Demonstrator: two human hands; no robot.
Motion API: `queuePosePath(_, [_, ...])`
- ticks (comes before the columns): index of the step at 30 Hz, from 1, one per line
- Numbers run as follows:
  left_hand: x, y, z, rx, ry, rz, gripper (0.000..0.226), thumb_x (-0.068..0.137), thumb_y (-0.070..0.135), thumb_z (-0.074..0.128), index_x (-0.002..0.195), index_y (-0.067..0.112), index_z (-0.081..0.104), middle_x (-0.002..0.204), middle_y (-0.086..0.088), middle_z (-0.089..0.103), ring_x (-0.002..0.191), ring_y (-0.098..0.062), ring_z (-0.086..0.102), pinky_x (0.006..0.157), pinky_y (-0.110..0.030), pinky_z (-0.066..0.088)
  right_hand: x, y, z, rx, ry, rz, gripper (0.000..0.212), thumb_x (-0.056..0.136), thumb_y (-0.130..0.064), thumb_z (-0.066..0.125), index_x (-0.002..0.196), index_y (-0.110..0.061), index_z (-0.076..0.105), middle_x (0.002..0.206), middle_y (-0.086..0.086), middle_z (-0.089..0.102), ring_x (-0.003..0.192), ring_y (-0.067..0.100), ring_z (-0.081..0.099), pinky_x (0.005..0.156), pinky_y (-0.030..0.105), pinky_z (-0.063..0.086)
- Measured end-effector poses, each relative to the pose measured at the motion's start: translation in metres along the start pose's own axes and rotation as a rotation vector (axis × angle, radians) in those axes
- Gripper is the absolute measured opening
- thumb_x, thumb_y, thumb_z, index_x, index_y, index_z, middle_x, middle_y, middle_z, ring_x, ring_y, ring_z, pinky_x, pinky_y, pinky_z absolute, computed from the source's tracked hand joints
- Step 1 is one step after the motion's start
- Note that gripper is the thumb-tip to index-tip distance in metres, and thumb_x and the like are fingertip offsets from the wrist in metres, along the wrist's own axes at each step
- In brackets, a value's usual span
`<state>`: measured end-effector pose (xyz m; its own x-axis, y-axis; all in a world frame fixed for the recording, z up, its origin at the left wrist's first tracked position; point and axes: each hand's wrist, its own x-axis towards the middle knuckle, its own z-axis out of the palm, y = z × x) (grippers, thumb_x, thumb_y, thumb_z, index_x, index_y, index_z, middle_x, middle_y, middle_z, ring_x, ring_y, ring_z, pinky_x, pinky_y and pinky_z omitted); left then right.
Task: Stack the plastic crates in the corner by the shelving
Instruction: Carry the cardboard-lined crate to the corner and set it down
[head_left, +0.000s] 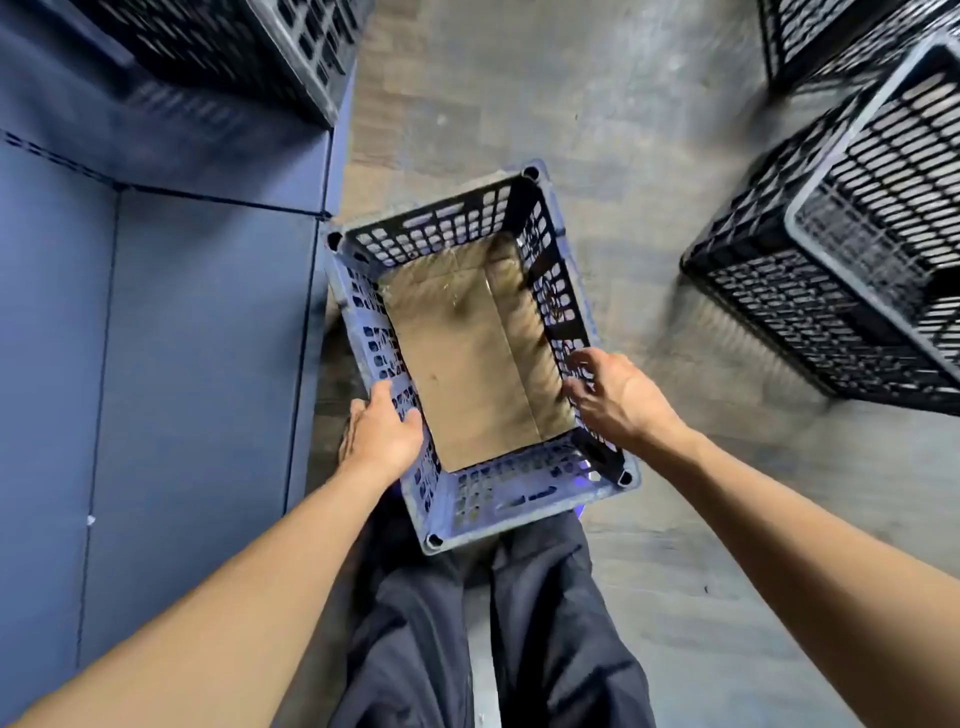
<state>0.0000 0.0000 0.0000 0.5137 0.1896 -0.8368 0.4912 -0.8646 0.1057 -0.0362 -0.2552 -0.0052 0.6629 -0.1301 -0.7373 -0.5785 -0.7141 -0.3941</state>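
Note:
A black plastic crate (447, 228) with perforated walls and a cardboard sheet on its bottom sits in front of my legs, close to the blue shelving (197, 322). My left hand (382, 431) grips the crate's left rim, thumb inside and fingers outside. My right hand (610, 395) is at the right rim, its fingers curled over the wall's top edge. Two more black crates stand on the floor at the right, one (852, 270) large and near, another (831, 36) at the top right corner.
A further black crate (244, 47) rests on the blue shelf at the top left. Grey concrete floor (597, 114) stretches beyond the held crate and between it and the right-hand crates. My dark trousers (493, 623) fill the bottom middle.

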Motion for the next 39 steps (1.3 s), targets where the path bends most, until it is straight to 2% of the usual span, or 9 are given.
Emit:
queuePosePath(5, [0.055, 0.002, 0.024, -0.018, 0.021, -0.031, 0.063, 0.097, 0.032, 0.046, 0.151, 0.031, 0.012, 0.155, -0.015, 0.019, 0.117, -0.039, 0.054, 0.094, -0.044, 0.047, 0.032, 0.020, 0.019, -0.087, 0.066, 0.097, 0.050, 0.096, -0.032, 0.048, 0.142, -0.015, 0.039, 0.135, 0.021, 0.046, 0.125, 0.037, 0.043, 0.105, 0.046, 0.040])
queuePosePath(10, [0.078, 0.012, 0.046, -0.017, 0.150, -0.064, 0.066, 0.095, 0.022, 0.050, 0.149, 0.026, 0.014, 0.153, -0.025, 0.013, 0.119, -0.043, 0.049, 0.081, -0.038, 0.042, 0.048, 0.036, 0.043, -0.113, 0.132, 0.152, 0.058, 0.094, -0.024, 0.049, 0.146, -0.010, 0.027, 0.136, 0.021, 0.039, 0.123, 0.038, 0.038, 0.095, 0.050, 0.041])
queuePosePath(14, [0.091, 0.009, 0.049, -0.084, 0.219, -0.114, 0.068, 0.092, 0.020, 0.053, 0.147, 0.029, 0.014, 0.145, -0.023, 0.026, 0.113, -0.044, 0.052, 0.083, -0.044, 0.048, 0.064, 0.039, 0.054, -0.179, 0.198, 0.165, 0.068, 0.089, -0.023, 0.051, 0.147, -0.002, 0.023, 0.134, 0.024, 0.043, 0.120, 0.040, 0.040, 0.098, 0.050, 0.038])
queuePosePath(18, [0.094, -0.001, 0.047, -0.022, 0.247, -0.065, 0.065, 0.090, 0.018, 0.056, 0.143, 0.029, 0.019, 0.134, -0.017, 0.031, 0.106, -0.040, 0.054, 0.070, -0.040, 0.043, 0.084, 0.031, 0.047, -0.070, 0.196, 0.157, 0.070, 0.090, -0.021, 0.053, 0.147, 0.000, 0.021, 0.137, 0.024, 0.040, 0.124, 0.041, 0.039, 0.099, 0.048, 0.038])
queuePosePath(22, [0.094, -0.006, 0.035, -0.071, 0.237, -0.061, 0.054, 0.091, 0.018, 0.055, 0.136, 0.029, 0.026, 0.138, -0.019, 0.037, 0.116, -0.037, 0.053, 0.083, -0.041, 0.041, 0.096, 0.026, 0.035, 0.137, 0.235, 0.246, 0.049, 0.085, -0.021, 0.052, 0.129, -0.003, 0.040, 0.129, 0.022, 0.047, 0.115, 0.040, 0.047, 0.096, 0.045, 0.040])
queuePosePath(26, [0.078, 0.005, 0.024, -0.096, 0.313, 0.005, 0.052, 0.088, 0.018, 0.059, 0.126, 0.024, 0.024, 0.109, -0.011, 0.047, 0.091, -0.035, 0.055, 0.071, -0.040, 0.041, 0.089, 0.030, 0.021, 0.209, 0.252, 0.349, 0.041, 0.083, -0.022, 0.052, 0.119, -0.004, 0.043, 0.122, 0.021, 0.054, 0.107, 0.040, 0.053, 0.091, 0.043, 0.043])
queuePosePath(28, [0.067, 0.013, 0.015, -0.097, 0.324, 0.028, 0.062, 0.086, 0.019, 0.061, 0.131, 0.025, 0.020, 0.105, -0.015, 0.053, 0.092, -0.037, 0.057, 0.072, -0.044, 0.047, 0.076, 0.034, 0.010, 0.216, 0.282, 0.356, 0.037, 0.085, -0.021, 0.052, 0.117, -0.004, 0.043, 0.120, 0.022, 0.055, 0.105, 0.039, 0.054, 0.089, 0.043, 0.043])
queuePosePath(33, [0.026, 0.056, -0.026, -0.071, 0.363, 0.095, 0.053, 0.088, 0.021, 0.062, 0.132, 0.011, 0.035, 0.128, -0.014, 0.049, 0.120, -0.035, 0.047, 0.092, -0.045, 0.042, 0.033, 0.032, -0.046, 0.238, 0.350, 0.315, 0.034, 0.086, -0.024, 0.049, 0.114, -0.006, 0.043, 0.116, 0.020, 0.056, 0.102, 0.038, 0.054, 0.090, 0.045, 0.045])
queuePosePath(39, [-0.068, 0.119, -0.106, -0.100, 0.470, 0.252, 0.048, 0.089, 0.027, 0.057, 0.134, 0.013, 0.045, 0.128, -0.012, 0.052, 0.117, -0.034, 0.050, 0.094, -0.044, 0.045, -0.049, 0.003, -0.155, 0.222, 0.499, 0.259, 0.035, 0.086, -0.024, 0.048, 0.115, -0.005, 0.051, 0.119, 0.021, 0.060, 0.106, 0.038, 0.057, 0.088, 0.041, 0.044])
